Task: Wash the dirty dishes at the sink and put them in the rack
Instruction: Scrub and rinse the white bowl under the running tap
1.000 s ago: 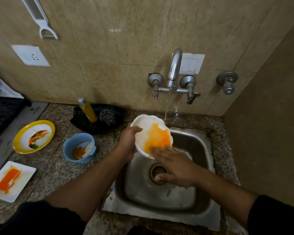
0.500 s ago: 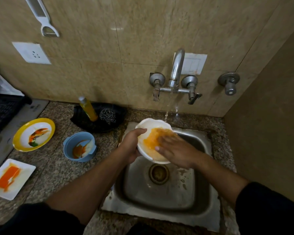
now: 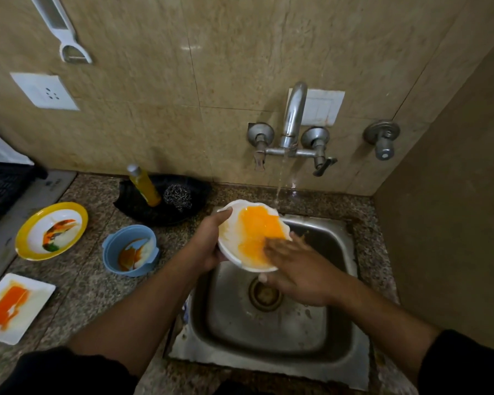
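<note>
Holding white bowl smeared orange, left hand, over sink

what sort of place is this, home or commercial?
Likely a small home kitchen: a steel sink set in a speckled stone counter, a running wall tap above a stained white bowl, and a soap bottle with a steel scrubber nearby.

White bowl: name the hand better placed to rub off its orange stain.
Right. The right hand has open fingers on the orange stain inside the white bowl; the left hand grips its rim, steadying it.
</note>
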